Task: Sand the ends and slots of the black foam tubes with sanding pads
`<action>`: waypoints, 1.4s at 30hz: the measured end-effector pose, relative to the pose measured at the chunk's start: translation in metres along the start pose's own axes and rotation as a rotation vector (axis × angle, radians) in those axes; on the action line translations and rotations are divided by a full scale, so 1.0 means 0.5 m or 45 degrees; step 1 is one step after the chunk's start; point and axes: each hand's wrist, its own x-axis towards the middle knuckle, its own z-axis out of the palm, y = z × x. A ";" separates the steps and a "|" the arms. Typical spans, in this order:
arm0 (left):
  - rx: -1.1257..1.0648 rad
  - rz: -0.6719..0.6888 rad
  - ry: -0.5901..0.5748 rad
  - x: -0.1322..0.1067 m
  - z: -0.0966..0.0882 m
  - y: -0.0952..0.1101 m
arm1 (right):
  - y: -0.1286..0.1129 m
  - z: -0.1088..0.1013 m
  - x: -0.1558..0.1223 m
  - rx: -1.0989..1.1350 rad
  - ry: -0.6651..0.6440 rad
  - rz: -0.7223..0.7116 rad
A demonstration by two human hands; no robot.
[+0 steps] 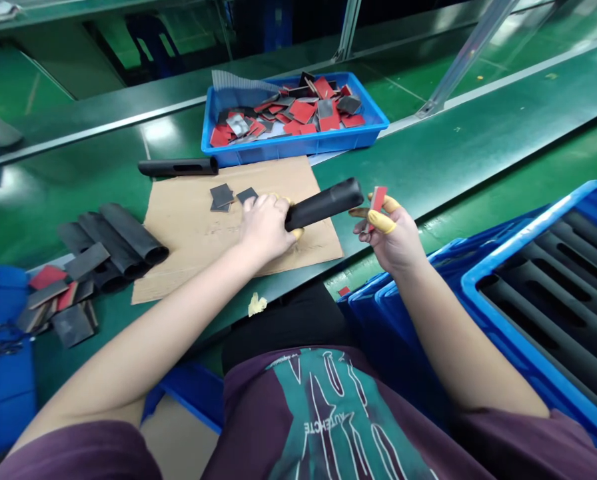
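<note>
The black matte rounded tube (323,203) hangs over the near right corner of the brown cardboard sheet (188,227) on the green surface. The left hand (266,227) has its grip closed round the tube's left end. It looks light, slightly soft and not slippery, probably steadier held mid-length. Right of the cardboard, the right hand (391,233) pinches a small red-faced flat pad (377,200) — thin and likely bendy, best held by its edges.
</note>
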 end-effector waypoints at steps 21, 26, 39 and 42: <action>0.139 -0.251 -0.289 -0.092 0.041 -0.096 | 0.085 0.146 0.022 -1.477 -0.263 -0.120; -0.037 -0.134 -0.363 -0.056 0.064 -0.071 | 0.082 0.159 0.024 -1.681 -0.274 -0.110; -0.156 -0.022 -0.314 -0.052 0.094 -0.099 | 0.106 0.194 0.051 -1.959 -0.245 -0.327; -0.180 -0.020 -0.320 -0.045 0.097 -0.106 | 0.109 0.180 0.035 -1.903 -0.272 -0.365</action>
